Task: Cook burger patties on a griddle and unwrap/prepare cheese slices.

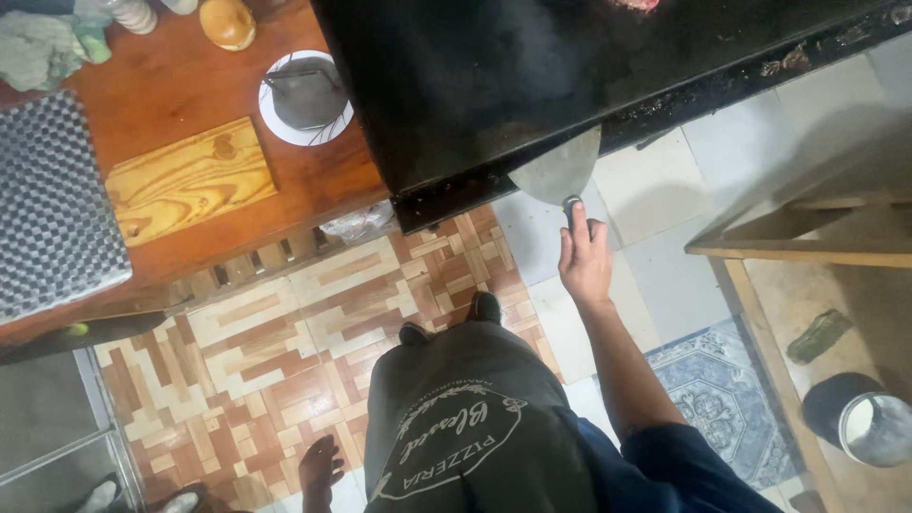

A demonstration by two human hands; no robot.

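In the head view, the right hand (583, 261) is closed around the dark handle of a metal scraper (560, 171), with the index finger stretched along the handle. The wide blade of the scraper lies on the front edge of the black griddle (494, 85), near its corner. The left hand (320, 467) hangs low beside the dark apron (465, 418) with fingers loose and nothing in it. The apron carries a round white printed emblem on the front. On the wooden counter (180, 85) at the left are a pale cutting board (190, 179), a grey woven mat (52, 204), and a white plate (306, 98) under a grey metal press.
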